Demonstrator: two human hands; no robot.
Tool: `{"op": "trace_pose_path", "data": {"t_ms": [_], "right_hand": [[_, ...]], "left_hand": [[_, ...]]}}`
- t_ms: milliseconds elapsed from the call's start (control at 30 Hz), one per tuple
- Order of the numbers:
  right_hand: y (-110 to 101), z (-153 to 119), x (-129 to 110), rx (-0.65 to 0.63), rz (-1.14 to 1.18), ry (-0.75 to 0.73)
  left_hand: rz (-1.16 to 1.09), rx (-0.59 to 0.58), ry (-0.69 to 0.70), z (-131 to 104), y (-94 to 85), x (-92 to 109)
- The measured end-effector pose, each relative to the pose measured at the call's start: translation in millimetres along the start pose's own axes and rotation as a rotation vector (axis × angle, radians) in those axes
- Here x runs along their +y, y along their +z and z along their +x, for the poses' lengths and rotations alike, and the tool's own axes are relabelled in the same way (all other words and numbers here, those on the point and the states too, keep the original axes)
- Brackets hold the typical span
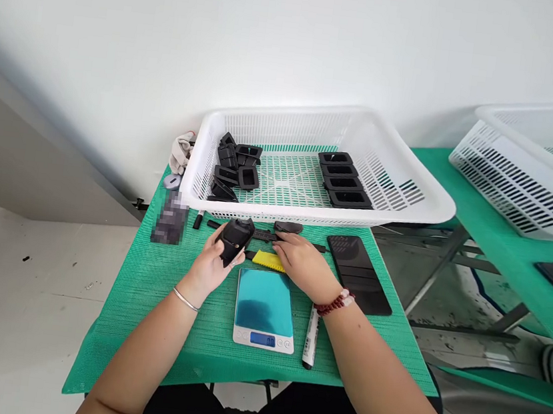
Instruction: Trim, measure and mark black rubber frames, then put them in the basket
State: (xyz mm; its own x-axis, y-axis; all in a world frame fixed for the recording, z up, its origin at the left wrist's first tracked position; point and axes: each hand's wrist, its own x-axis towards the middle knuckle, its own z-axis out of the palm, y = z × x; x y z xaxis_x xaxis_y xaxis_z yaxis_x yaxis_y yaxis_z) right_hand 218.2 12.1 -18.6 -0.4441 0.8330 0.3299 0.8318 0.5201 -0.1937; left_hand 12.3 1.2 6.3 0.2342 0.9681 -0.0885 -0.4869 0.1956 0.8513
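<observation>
My left hand (pixel 204 267) is closed around a black moulded part (pixel 235 239), tilted above the green table cover. To its right, my right hand (pixel 307 264) lies palm down with its fingers stretched out over a black caliper (pixel 263 236), the fingertips touching or just above it. The thumb side is over a yellow utility knife (pixel 268 260). A small dark piece (pixel 288 227) lies just beyond the fingers. Nearer to me sits a digital scale (pixel 266 303) with a shiny plate and a lit display. A white marker (pixel 311 339) lies beneath my right wrist.
Behind my hands, a white basket (pixel 316 216) holds black frame-shaped parts (pixel 248 178) on the left and a row of them (pixel 344 178) on the right. A dark phone or tablet (pixel 359 274) lies right. Another basket (pixel 522 177) stands on the neighbouring table.
</observation>
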Motion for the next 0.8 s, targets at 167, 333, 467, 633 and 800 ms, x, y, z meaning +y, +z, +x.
{"op": "trace_pose_path", "data": {"t_ms": [167, 333, 467, 633, 800], "right_hand": [[0.2, 1.4, 3.3, 0.064, 0.019, 0.01], [-8.1, 1.9, 6.6, 0.163, 0.056, 0.068], [-14.4, 0.4, 8.2, 0.201, 0.069, 0.107], [-18.1, 0.4, 7.8, 0.2, 0.12, -0.022], [-23.8, -0.2, 8.5, 0.23, 0.046, -0.039]], "left_hand": [[-0.14, -0.103, -0.001, -0.7, 1.9, 3.9], [-0.142, 0.059, 0.156, 0.3, 0.7, 4.8], [-0.222, 0.132, 0.204, 1.0, 3.5, 8.3], [-0.257, 0.111, 0.168, -0.2, 7.3, 7.2], [-0.253, 0.218, 0.126, -0.2, 6.3, 1.0]]}}
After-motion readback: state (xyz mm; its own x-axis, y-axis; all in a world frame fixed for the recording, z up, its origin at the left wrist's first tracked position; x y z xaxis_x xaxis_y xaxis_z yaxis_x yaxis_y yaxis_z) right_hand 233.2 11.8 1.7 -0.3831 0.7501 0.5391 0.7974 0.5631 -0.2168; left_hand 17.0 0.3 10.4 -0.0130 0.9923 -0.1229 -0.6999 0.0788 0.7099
